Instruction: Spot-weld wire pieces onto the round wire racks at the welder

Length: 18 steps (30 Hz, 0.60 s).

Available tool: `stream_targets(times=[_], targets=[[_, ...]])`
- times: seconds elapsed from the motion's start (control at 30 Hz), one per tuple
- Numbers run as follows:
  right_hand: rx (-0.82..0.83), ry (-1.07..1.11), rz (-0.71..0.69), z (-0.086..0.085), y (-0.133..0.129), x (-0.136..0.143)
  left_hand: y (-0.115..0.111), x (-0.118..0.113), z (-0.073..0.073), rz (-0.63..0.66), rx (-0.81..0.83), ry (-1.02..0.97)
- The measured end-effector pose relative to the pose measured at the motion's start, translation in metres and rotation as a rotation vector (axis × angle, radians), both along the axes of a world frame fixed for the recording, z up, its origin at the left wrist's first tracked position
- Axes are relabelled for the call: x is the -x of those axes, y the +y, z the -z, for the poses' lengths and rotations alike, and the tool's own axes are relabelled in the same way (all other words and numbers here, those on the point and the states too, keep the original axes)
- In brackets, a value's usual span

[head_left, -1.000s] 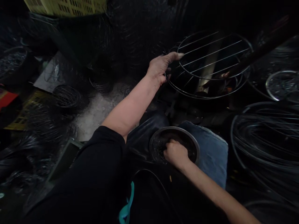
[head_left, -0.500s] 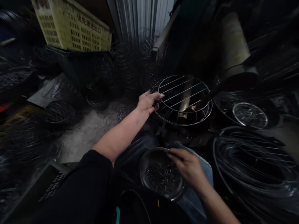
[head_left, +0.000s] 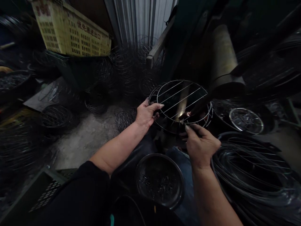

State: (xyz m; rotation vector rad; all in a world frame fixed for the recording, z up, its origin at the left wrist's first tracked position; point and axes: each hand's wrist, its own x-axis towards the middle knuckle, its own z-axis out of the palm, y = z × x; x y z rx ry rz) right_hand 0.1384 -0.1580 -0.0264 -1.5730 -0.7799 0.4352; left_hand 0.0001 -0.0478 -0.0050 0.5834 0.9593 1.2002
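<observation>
In the head view, my left hand (head_left: 144, 116) grips the left side of a round wire rack (head_left: 182, 100), thumb on top of its rim. The rack has two rings and parallel cross wires, and is held tilted by a machine's dark arm and a brass-coloured bar (head_left: 183, 102). At the rack's front rim is my right hand (head_left: 201, 142), fingers pinched together; whatever is between them is too small or hidden to make out. On my lap rests a metal bowl (head_left: 160, 155) with small metal pieces (head_left: 166, 185) inside.
A thick machine cylinder (head_left: 224, 53) hangs at the upper right. To the right are coiled wire (head_left: 225, 175) and a round dish (head_left: 246, 121) of small metal parts. A yellow crate (head_left: 77, 34) stands at the back left; wire racks (head_left: 56, 116) lie on the floor.
My right hand has moved from the bowl up and forward to the rack's front rim. My left hand keeps its hold on the rack. The view has shifted slightly.
</observation>
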Motion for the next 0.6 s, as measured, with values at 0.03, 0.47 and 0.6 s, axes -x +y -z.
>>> stream_targets(times=[0.03,0.47,0.6], targets=[[-0.026,0.027,0.017,0.001,0.000,0.002,0.001,0.000,0.000,-0.003,0.002,-0.005],[-0.157,-0.034,0.142,0.016,0.012,0.007,0.015,-0.003,0.002,-0.004,0.033,-0.024],[-0.176,-0.022,0.121,0.011,0.017,0.006,0.021,-0.005,0.002,0.001,0.050,-0.018]])
